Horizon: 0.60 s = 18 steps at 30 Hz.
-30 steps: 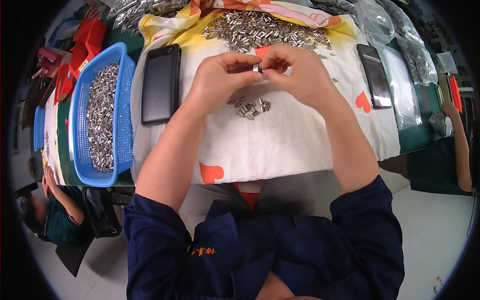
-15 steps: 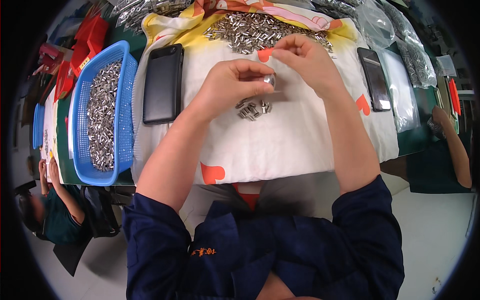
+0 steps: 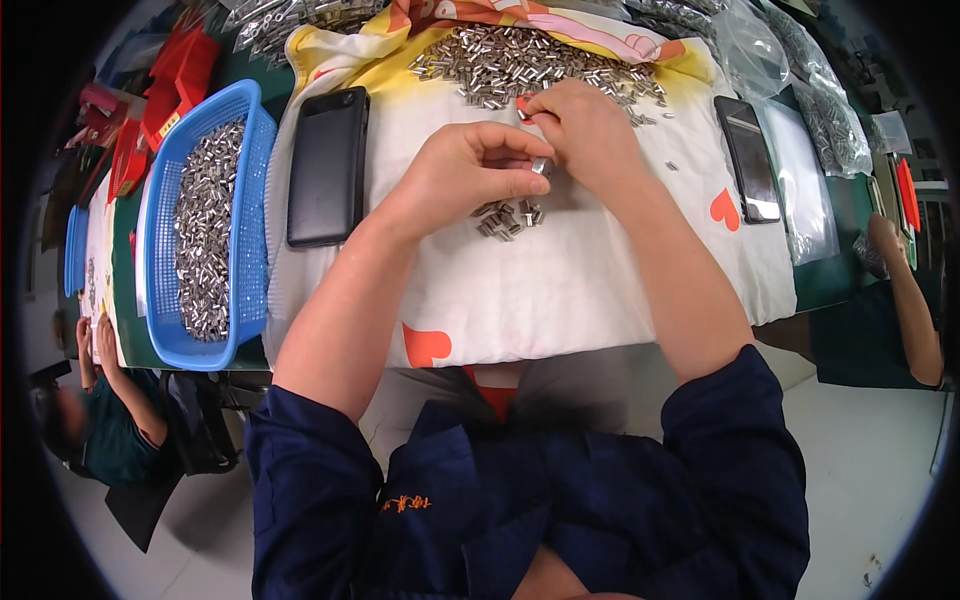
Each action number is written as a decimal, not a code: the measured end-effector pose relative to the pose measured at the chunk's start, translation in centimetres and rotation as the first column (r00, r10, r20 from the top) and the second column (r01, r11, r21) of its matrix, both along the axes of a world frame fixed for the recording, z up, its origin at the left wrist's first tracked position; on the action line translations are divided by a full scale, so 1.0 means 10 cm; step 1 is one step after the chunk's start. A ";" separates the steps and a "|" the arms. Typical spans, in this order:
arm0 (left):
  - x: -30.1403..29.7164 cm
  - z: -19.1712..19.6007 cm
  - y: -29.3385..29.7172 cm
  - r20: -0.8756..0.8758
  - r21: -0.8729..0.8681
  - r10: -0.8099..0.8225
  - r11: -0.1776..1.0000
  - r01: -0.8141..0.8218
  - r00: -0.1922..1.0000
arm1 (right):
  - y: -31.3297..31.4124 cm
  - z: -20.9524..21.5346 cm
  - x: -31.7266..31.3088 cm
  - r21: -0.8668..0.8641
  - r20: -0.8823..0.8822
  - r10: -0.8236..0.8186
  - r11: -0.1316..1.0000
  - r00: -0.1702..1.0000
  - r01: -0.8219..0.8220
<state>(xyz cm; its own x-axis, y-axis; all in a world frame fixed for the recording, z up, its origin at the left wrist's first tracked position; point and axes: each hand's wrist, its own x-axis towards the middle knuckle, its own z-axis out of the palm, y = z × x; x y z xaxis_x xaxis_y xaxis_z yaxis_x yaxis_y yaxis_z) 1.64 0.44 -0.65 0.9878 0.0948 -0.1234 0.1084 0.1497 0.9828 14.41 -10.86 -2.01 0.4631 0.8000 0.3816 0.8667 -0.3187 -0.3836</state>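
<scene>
My left hand [image 3: 465,168] is closed, with a short, shiny metal cylinder [image 3: 541,167] pinched between thumb and fingertips. Just right of it, my right hand [image 3: 580,128] is bent inward, its fingers gripping a small silvery metal sleeve [image 3: 523,114]. Below my left fingers, a little cluster of metal sleeves [image 3: 505,222] lies on the white cloth [image 3: 560,290]. Beyond both hands spreads a large heap of similar sleeves [image 3: 520,60]. One loose sleeve [image 3: 671,166] lies to the right of my right wrist.
A blue plastic basket [image 3: 160,250] full of metal pieces stands at the left, beside a black rectangular case [image 3: 327,165]. To the right lie a phone [image 3: 748,160] and plastic bags [image 3: 800,190]. Other people [image 3: 120,430] sit at both sides.
My right hand has moved left and nearer my left hand, its fingers now around a small sleeve. A loose sleeve now shows on the cloth at the right. My left hand stays nearly in place.
</scene>
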 end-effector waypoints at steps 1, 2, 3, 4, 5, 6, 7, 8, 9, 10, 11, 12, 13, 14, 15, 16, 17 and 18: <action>0.00 0.01 0.00 -0.006 0.003 -0.012 1.000 0.012 1.000 | 0.00 0.01 0.00 0.000 0.000 -0.001 1.000 1.000 0.001; 0.00 0.01 0.00 -0.012 0.006 -0.025 1.000 0.025 1.000 | 0.00 0.03 0.00 0.029 -0.060 -0.025 0.999 0.998 0.027; 0.01 0.01 -0.01 -0.013 0.004 -0.029 1.000 0.029 1.000 | -0.02 0.04 -0.01 0.054 -0.120 -0.051 0.997 0.991 0.058; 0.01 0.01 -0.01 -0.016 -0.006 -0.025 1.000 0.025 1.000 | -0.01 0.03 -0.01 0.052 -0.121 -0.055 0.997 0.991 0.062; 0.02 0.01 -0.01 -0.019 -0.016 -0.022 1.000 0.022 1.000 | 0.00 0.03 0.00 0.035 -0.072 0.002 0.999 0.997 0.000; 0.02 0.01 0.01 -0.019 -0.013 -0.024 1.000 0.023 1.000 | 0.03 0.02 0.00 0.020 -0.024 0.065 0.998 0.998 -0.064; 0.01 -0.01 0.03 -0.002 -0.018 -0.015 1.000 0.015 1.000 | 0.02 0.03 0.00 0.023 -0.024 0.063 0.998 0.998 -0.063; 0.01 -0.02 0.04 0.015 -0.023 -0.007 1.000 0.007 1.000 | 0.00 0.05 -0.01 -0.040 -0.007 0.059 0.997 0.998 -0.059; 0.01 -0.02 0.04 0.015 -0.020 -0.003 1.000 0.003 1.000 | -0.01 0.07 -0.02 -0.103 0.010 0.060 0.993 0.998 -0.059; 0.03 -0.03 0.03 0.048 -0.086 0.072 0.994 -0.068 0.996 | -0.03 0.09 -0.03 -0.101 0.012 0.065 0.993 0.998 -0.063; 0.03 -0.03 0.04 0.076 -0.154 0.149 0.979 -0.136 0.986 | -0.05 0.11 -0.05 -0.003 -0.066 0.016 1.000 0.998 -0.017; 0.03 -0.03 0.05 0.075 -0.156 0.156 0.977 -0.143 0.985 | -0.07 0.15 -0.08 0.087 -0.150 -0.022 0.996 0.988 0.036; 0.04 -0.03 0.07 0.085 -0.208 0.188 0.964 -0.167 0.979 | -0.10 0.21 -0.09 0.085 -0.151 -0.014 0.996 0.988 0.027; 0.04 -0.03 0.08 0.092 -0.259 0.221 0.947 -0.190 0.971 | -0.13 0.30 -0.10 0.184 -0.420 0.067 0.983 0.905 0.013; 0.05 -0.02 0.08 0.090 -0.280 0.239 0.938 -0.205 0.967 | -0.14 0.36 -0.10 0.281 -0.643 0.161 0.959 0.748 0.035; 0.05 -0.03 0.09 0.091 -0.281 0.241 0.937 -0.207 0.966 | -0.15 0.35 -0.10 0.280 -0.643 0.162 0.959 0.749 0.032; 0.05 -0.04 0.10 0.094 -0.289 0.249 0.933 -0.213 0.964 | -0.15 0.34 -0.11 0.275 -0.642 0.200 0.961 0.740 -0.022; 0.05 -0.05 0.10 0.096 -0.297 0.257 0.929 -0.219 0.962 | -0.16 0.33 -0.11 0.270 -0.643 0.237 0.960 0.729 -0.074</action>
